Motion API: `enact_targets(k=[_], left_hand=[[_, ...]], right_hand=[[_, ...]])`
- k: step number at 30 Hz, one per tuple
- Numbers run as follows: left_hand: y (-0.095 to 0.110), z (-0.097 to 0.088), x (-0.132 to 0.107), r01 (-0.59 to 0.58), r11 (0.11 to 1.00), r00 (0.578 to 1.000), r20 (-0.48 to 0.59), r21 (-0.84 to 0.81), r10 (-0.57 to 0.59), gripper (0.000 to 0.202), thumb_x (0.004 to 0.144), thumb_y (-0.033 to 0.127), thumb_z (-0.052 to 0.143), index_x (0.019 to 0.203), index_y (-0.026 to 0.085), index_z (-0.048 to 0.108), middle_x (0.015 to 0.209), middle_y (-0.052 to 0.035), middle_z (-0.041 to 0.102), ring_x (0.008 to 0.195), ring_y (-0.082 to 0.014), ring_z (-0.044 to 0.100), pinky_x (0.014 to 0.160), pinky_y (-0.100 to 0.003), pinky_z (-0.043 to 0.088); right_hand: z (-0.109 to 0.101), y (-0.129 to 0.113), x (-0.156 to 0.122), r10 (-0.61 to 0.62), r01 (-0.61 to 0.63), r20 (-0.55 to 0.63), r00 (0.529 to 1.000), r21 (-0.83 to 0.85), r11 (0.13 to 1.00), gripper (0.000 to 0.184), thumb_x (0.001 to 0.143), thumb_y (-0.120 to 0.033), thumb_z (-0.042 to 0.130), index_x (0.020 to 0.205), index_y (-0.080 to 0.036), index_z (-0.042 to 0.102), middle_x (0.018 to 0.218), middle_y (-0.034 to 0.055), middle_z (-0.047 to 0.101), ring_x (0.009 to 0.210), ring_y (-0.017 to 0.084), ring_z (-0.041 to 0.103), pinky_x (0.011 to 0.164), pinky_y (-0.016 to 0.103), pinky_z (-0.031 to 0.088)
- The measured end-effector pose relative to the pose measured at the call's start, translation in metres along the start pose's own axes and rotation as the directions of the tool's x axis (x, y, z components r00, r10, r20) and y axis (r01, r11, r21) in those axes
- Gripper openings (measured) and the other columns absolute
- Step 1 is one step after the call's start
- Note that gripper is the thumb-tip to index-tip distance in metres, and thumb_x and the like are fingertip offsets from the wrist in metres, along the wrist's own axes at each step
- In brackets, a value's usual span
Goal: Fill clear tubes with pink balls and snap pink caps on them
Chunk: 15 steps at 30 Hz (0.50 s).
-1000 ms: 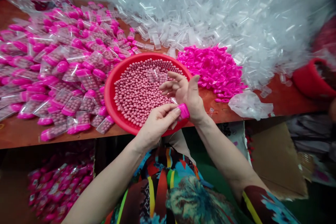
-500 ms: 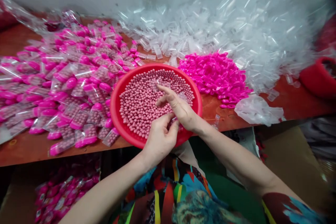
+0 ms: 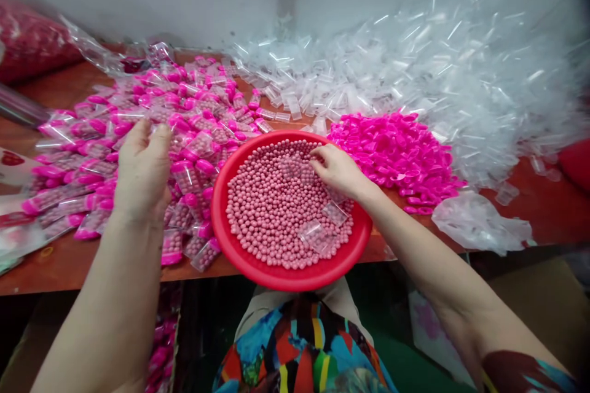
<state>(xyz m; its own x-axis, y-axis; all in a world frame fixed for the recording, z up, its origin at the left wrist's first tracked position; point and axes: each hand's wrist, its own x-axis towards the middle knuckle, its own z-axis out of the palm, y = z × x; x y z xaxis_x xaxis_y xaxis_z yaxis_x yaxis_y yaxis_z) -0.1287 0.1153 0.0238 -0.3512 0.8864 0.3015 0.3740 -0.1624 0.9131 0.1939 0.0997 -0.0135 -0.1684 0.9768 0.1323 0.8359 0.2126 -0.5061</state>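
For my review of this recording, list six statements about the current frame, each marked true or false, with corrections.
1. The left hand and right hand are apart. True.
2. Small round pink beads lie in the round red plastic basin. True.
3. The right hand is outside the basin. False: it is at the beads, within the rim.
4. Bright pink plastic caps are heaped right of the basin. True.
5. The left hand is at those caps. False: it is at the heap of clear pink-capped containers.
6. Only beads are in the basin. False: clear rectangular plastic pieces lie there too.
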Motion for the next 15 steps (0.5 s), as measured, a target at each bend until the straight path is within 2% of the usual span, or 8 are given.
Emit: enact_targets(k=[1, 3, 5, 7, 9, 11, 13, 15], left_hand=[[-0.003, 0.004, -0.001, 0.013, 1.0, 0.999, -0.031, 0.009, -0.013, 0.046, 0.095, 0.039, 0.06, 0.137, 0.019, 0.056, 0.145, -0.007, 0.058, 0.138, -0.0272, 0.046, 0.105, -0.046, 0.037], [0.001, 0.018, -0.019, 0.022, 0.999, 1.0, -0.014, -0.026, -0.022, 0.046, 0.091, 0.039, 0.066, 0.132, 0.019, 0.062, 0.137, -0.004, 0.063, 0.132, -0.0284, 0.051, 0.108, -0.045, 0.037], [0.013, 0.036, -0.048, -0.002, 0.999, 0.982, 0.189, -0.042, 0.01, 0.031, 0.088, 0.037, 0.069, 0.114, 0.021, 0.072, 0.125, -0.0007, 0.068, 0.123, -0.0258, 0.057, 0.108, -0.04, 0.041], [0.025, 0.054, -0.075, 0.042, 0.995, 0.934, 0.357, -0.094, -0.006, 0.019, 0.083, 0.031, 0.072, 0.099, 0.02, 0.075, 0.122, -0.0037, 0.068, 0.118, -0.0237, 0.06, 0.104, -0.036, 0.044], [0.032, 0.068, -0.094, 0.151, 0.98, 0.876, 0.476, -0.127, -0.073, 0.018, 0.082, 0.03, 0.072, 0.095, 0.019, 0.075, 0.113, -0.0066, 0.071, 0.106, -0.0225, 0.064, 0.094, -0.033, 0.048], [0.032, 0.077, -0.104, 0.255, 0.96, 0.822, 0.549, -0.119, -0.15, 0.021, 0.081, 0.03, 0.072, 0.097, 0.017, 0.075, 0.103, -0.0071, 0.072, 0.094, -0.0212, 0.065, 0.087, -0.031, 0.049], [0.029, 0.085, -0.11, 0.326, 0.938, 0.793, 0.573, -0.117, -0.205, 0.026, 0.079, 0.03, 0.073, 0.102, 0.017, 0.074, 0.1, -0.0066, 0.072, 0.09, -0.0203, 0.065, 0.086, -0.031, 0.049], [0.028, 0.092, -0.116, 0.397, 0.904, 0.774, 0.588, -0.159, -0.236, 0.035, 0.078, 0.027, 0.074, 0.111, 0.017, 0.07, 0.107, -0.0072, 0.072, 0.095, -0.0206, 0.065, 0.09, -0.031, 0.049]], right_hand=[[0.002, -0.001, 0.0, -0.023, 0.033, 0.079, 0.997, -0.127, 0.991, 0.023, 0.09, -0.028, 0.061, 0.108, -0.015, 0.068, 0.111, 0.0142, 0.068, 0.104, 0.028, 0.062, 0.095, 0.041, 0.047], [0.008, -0.008, -0.002, -0.023, 0.083, 0.187, 0.982, -0.319, 0.944, 0.031, 0.087, -0.03, 0.066, 0.113, -0.013, 0.066, 0.119, 0.0188, 0.064, 0.111, 0.033, 0.059, 0.097, 0.045, 0.046], [0.012, -0.015, -0.003, -0.012, 0.112, 0.237, 0.972, -0.415, 0.903, 0.034, 0.086, -0.031, 0.068, 0.114, -0.011, 0.065, 0.121, 0.0212, 0.061, 0.113, 0.036, 0.057, 0.098, 0.048, 0.046], [0.015, -0.017, -0.002, -0.011, 0.127, 0.266, 0.964, -0.423, 0.897, 0.033, 0.087, -0.029, 0.066, 0.114, -0.01, 0.065, 0.12, 0.0216, 0.06, 0.113, 0.037, 0.057, 0.098, 0.049, 0.045], [0.013, -0.014, -0.001, -0.013, 0.12, 0.285, 0.958, -0.363, 0.924, 0.034, 0.087, -0.025, 0.066, 0.117, -0.01, 0.063, 0.121, 0.0207, 0.058, 0.111, 0.034, 0.059, 0.097, 0.047, 0.046], [0.009, -0.01, -0.003, -0.036, 0.101, 0.267, 0.963, -0.234, 0.967, 0.037, 0.085, -0.022, 0.067, 0.12, -0.01, 0.061, 0.124, 0.0182, 0.056, 0.111, 0.03, 0.059, 0.097, 0.043, 0.046], [0.004, -0.008, -0.008, -0.075, 0.089, 0.201, 0.977, -0.064, 0.994, 0.033, 0.084, -0.018, 0.068, 0.116, -0.012, 0.061, 0.118, 0.014, 0.059, 0.108, 0.025, 0.059, 0.096, 0.037, 0.046], [-0.002, -0.01, -0.017, -0.105, 0.09, 0.129, 0.986, 0.114, 0.989, 0.022, 0.084, -0.016, 0.065, 0.105, -0.014, 0.063, 0.105, 0.0086, 0.062, 0.098, 0.021, 0.06, 0.09, 0.033, 0.047]])
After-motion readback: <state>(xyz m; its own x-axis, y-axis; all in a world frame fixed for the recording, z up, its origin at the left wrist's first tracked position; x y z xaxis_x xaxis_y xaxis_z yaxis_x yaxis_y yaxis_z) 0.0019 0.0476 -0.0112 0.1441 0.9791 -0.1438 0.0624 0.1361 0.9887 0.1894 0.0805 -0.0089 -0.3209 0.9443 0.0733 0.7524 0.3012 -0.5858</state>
